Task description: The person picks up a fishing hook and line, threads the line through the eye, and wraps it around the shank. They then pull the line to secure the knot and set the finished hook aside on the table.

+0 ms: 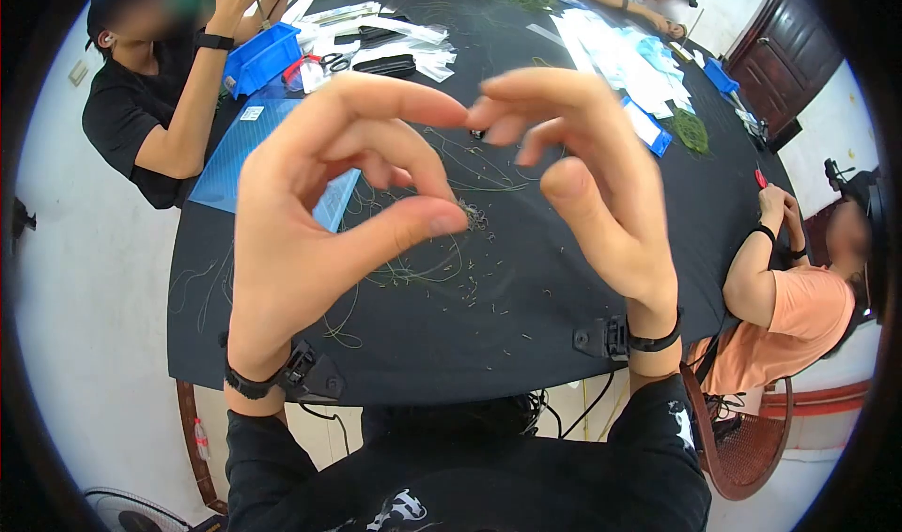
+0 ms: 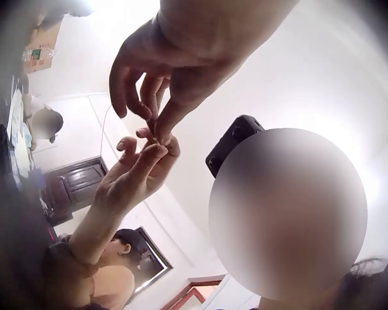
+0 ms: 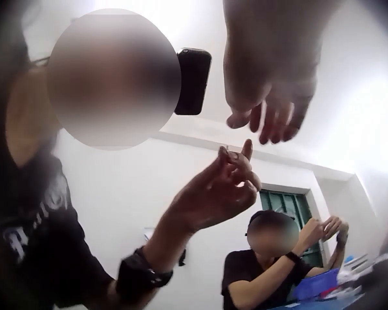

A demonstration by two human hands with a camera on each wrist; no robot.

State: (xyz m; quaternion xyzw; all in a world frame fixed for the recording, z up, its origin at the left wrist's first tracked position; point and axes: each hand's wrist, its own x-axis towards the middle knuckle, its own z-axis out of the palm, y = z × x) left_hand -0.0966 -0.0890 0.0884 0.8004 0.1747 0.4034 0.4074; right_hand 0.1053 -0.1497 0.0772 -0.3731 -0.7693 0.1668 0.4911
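A black-covered table point(image 1: 526, 330) fills the middle of the head view, with a translucent blue mat point(image 1: 228, 168) toward 10 o'clock. Above it, the left hand point(image 1: 310, 189) curves its fingers, thumb tip close to the middle fingertip; whether anything fine is pinched there I cannot tell. The right hand point(image 1: 615, 180) is loosely open, thumb apart from its bent fingers, its fingertips by the left index tip. Beneath them lie thin green strands point(image 1: 410, 277), glossy-looking, in loose overlapping loops, sweeping toward 8 o'clock from a small, frizzy, paler tangle point(image 1: 475, 216). Tiny dark clippings point(image 1: 473, 295) scatter toward 6 o'clock from that tangle.
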